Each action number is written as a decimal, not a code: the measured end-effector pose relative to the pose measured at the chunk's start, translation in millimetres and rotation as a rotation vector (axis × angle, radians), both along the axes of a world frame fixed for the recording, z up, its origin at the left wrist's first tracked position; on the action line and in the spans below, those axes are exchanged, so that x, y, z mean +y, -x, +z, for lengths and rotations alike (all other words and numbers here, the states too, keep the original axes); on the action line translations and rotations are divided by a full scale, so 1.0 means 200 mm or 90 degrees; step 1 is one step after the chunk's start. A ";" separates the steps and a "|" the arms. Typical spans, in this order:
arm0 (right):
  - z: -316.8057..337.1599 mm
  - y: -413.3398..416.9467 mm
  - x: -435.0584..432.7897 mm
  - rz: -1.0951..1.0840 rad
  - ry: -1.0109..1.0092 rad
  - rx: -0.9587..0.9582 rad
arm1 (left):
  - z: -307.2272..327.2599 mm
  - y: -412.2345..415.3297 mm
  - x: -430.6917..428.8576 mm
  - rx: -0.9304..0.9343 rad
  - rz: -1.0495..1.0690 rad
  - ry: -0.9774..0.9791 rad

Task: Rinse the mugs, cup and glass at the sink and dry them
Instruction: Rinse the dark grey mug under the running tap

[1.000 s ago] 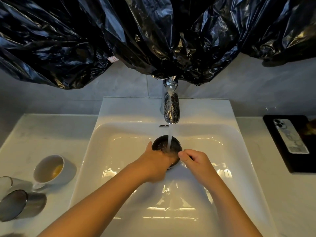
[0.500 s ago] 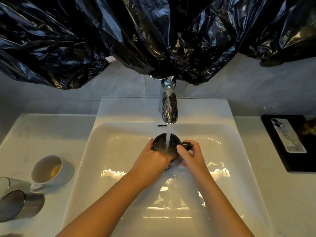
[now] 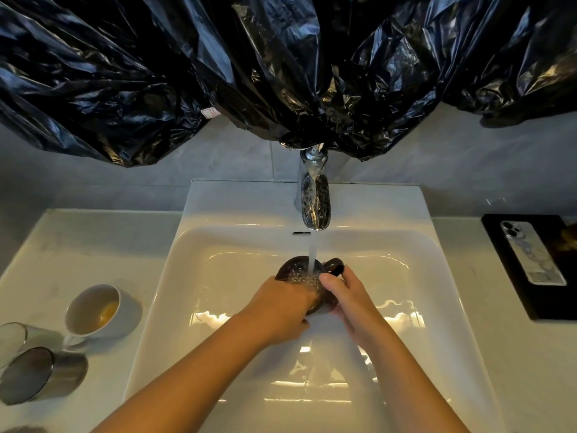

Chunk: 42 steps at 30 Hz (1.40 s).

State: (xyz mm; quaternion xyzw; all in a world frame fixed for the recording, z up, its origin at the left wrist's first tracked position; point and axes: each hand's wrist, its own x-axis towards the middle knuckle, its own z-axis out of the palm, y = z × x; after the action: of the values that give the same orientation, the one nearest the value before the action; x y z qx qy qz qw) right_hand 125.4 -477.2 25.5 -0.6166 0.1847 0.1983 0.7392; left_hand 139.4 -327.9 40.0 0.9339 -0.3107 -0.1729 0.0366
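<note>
Now the mug (image 3: 299, 271) is held in the sink (image 3: 218, 260) under the tap (image 3: 315, 201) stream, left hand (image 3: 281, 304) wrapped round its body, right hand (image 3: 346, 295) gripping beside the handle (image 3: 335, 265). Wet, hard, probably slippery and breakable; the handle looks the safest hold.

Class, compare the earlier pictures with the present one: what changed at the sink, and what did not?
The dark mug turned under the water, so its handle now shows at the right. The right hand shifted up beside the handle, thumb on the rim. The left hand kept its grip on the mug. The tap, white mug, glass, steel cup and phone stayed put.
</note>
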 end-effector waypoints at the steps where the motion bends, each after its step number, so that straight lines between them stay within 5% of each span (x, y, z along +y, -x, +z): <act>1: -0.01 0.00 0.00 0.001 0.005 -0.004 | 0.01 0.01 0.00 -0.002 -0.014 -0.016; 9: -0.04 0.01 -0.04 -0.035 -0.015 -0.028 | 0.03 -0.01 0.05 -0.069 -0.093 -0.045; 19: -0.02 -0.03 0.02 -0.160 -0.275 0.092 | 0.31 -0.03 0.12 -0.278 0.159 0.485; 22: 0.00 -0.05 0.03 -0.138 -0.275 0.068 | 0.43 -0.11 0.10 -0.379 0.236 0.516; 31: 0.05 -0.06 0.05 -0.128 -0.281 0.057 | 0.51 -0.33 0.06 -0.416 0.230 0.438; 39: 0.09 -0.07 0.06 -0.124 -0.287 0.052 | 0.40 -0.28 0.11 -0.465 0.270 0.519; 42: 0.09 -0.06 0.05 -0.144 -0.295 0.064 | 0.40 -0.21 0.13 -0.391 0.366 0.633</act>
State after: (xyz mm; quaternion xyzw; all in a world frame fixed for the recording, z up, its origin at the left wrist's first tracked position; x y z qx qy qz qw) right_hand 137.5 -466.7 42.6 -0.3955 0.2387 0.1820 0.8680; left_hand 182.1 -302.8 120.9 0.8585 -0.0873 0.2829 0.4187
